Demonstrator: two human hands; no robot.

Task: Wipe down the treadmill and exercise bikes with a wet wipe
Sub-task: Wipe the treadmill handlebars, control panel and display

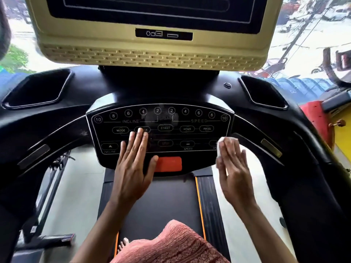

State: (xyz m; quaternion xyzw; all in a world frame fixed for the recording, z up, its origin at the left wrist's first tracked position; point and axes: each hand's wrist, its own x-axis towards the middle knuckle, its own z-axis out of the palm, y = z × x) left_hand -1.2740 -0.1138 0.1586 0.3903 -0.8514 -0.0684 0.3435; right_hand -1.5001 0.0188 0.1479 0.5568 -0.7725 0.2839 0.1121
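Black plastic covers the treadmill (57,114), with a beige screen (152,54) above it. Its panel (190,120) with round buttons sits in the middle, and the belt (167,196) runs below. The left hand (133,168) lies flat on the left part of the panel, fingers straight, gripping nothing. The right hand (235,171), a little blurred, presses a white wipe (221,147) with straight fingers at the panel's right edge. An orange button (171,164) lies just beside the left thumb.

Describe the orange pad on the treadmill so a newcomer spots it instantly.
Start at the black button panel below the beige screen. Drop to its bottom edge, beside the thumb of the left hand. The orange pad is the only coloured block; the buttons above are black outlined white.
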